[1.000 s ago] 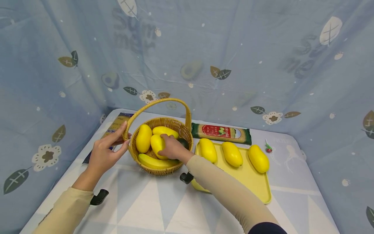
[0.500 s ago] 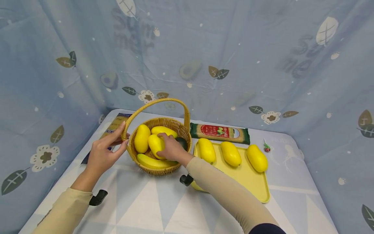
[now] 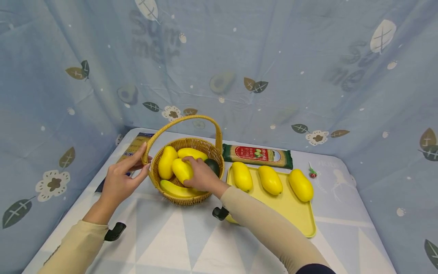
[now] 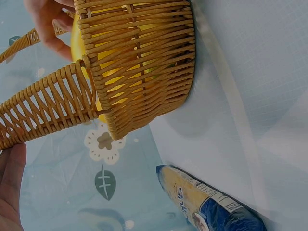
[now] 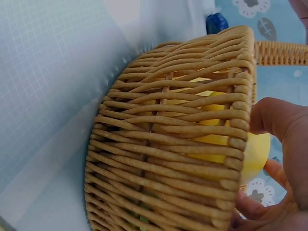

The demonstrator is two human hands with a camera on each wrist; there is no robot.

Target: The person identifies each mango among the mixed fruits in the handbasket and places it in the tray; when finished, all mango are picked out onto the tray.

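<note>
A wicker basket (image 3: 191,199) with a tall arched handle stands on the table. My left hand (image 3: 119,179) pinches the left side of that handle (image 3: 181,118) between fingers and thumb. Down inside the basket, my right hand (image 3: 203,175) grips a yellow mango (image 3: 182,170), thumb on its near side. Two more mangoes lie around it, one at the left (image 3: 167,163) and one at the back (image 3: 192,153). A banana (image 3: 179,190) lies along the front wall, and a dark green rounded fruit (image 3: 213,166) shows partly behind my right hand.
Right of the basket is a yellow tray (image 3: 299,217) bearing several mangoes, one mostly hidden under my right forearm. A green noodle pack (image 3: 258,156) lies behind it, a blue-and-gold pack (image 4: 207,202) left of the basket. A small red-and-green trinket (image 3: 313,174) lies far right.
The mango under my right hand has shifted slightly up and left in the basket, and the hand has turned a little with it. More of the dark green fruit shows. My left hand stays on the handle.
</note>
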